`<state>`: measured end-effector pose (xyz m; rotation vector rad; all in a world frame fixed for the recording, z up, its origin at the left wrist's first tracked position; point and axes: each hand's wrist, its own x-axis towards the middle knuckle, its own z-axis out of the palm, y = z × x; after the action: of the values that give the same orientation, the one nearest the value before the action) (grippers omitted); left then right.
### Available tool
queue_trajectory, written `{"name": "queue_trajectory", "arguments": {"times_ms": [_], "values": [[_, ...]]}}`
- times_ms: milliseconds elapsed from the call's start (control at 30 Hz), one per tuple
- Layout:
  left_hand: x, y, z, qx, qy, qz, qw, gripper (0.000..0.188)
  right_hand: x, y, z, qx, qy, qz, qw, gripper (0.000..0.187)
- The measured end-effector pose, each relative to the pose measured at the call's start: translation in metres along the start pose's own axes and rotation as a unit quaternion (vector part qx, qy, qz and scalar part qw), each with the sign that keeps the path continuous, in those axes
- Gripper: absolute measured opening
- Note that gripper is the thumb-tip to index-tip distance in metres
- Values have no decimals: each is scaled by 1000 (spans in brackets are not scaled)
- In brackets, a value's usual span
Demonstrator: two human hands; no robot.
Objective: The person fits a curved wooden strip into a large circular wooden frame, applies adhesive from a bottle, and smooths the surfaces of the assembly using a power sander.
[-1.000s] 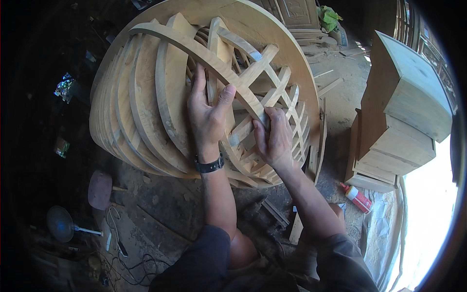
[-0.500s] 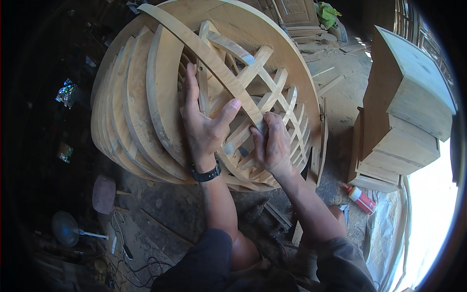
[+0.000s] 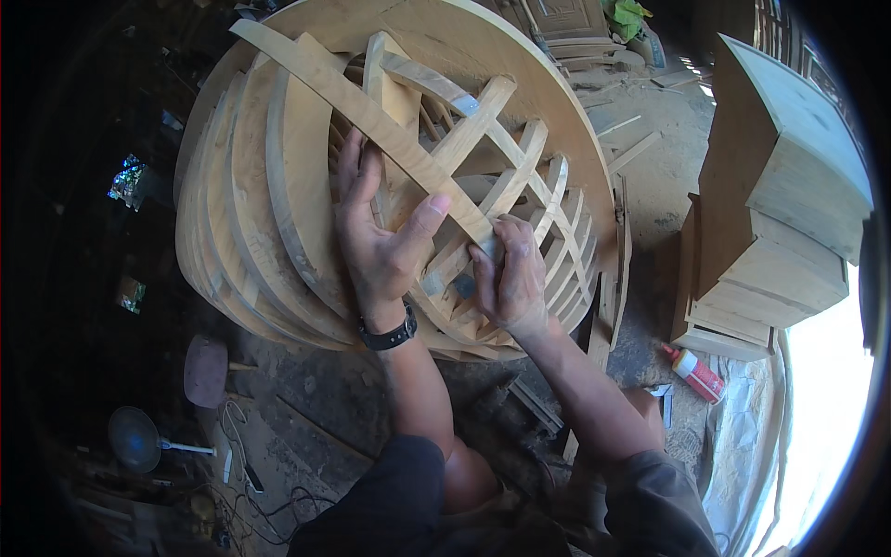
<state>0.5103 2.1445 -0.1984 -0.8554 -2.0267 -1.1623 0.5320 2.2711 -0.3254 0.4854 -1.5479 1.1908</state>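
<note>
A long, slightly curved wooden strip (image 3: 408,156) lies diagonally over the lattice of crossed slats (image 3: 518,176) on a big round wooden frame (image 3: 549,88). The thumb and curled fingers of my right hand (image 3: 516,278) pinch its lower end. Farther left, my left hand (image 3: 382,246) is open, its fingers stretched out and the fingertips reaching beneath the strip. Its thumb stands apart, by the strip's lower edge. Curved wooden ribs (image 3: 249,181) fan out along the frame's left side.
Stacked wooden cabinet-like pieces (image 3: 761,213) stand at the right, with a red and white glue bottle (image 3: 698,373) on the floor before them. A mallet (image 3: 206,371), a round-headed lamp-like object (image 3: 135,438) and cables lie lower left. A metal tool (image 3: 531,406) sits below the frame.
The strip's upper end has shifted left and down slightly, and both hands have moved a little left with it. My left fingertips now go under the strip. The view has shifted slightly.
</note>
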Motion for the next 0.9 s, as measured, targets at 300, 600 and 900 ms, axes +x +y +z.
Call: {"name": "queue_trajectory", "arguments": {"times_ms": [300, 600, 900], "values": [[-7, -7, 4, -78, 12, 1, 997, 78, -3, 2, -6, -7, -34, 31, 999, 43], [-7, -3, 11, -194, 31, -18, 980, 68, -2, 6, -8, 0, -32, 59, 998, 38], [-1, 7, 10, -244, 28, -48, 968, 70, 4, 1, -16, -21, -68, 79, 994, 36]]}}
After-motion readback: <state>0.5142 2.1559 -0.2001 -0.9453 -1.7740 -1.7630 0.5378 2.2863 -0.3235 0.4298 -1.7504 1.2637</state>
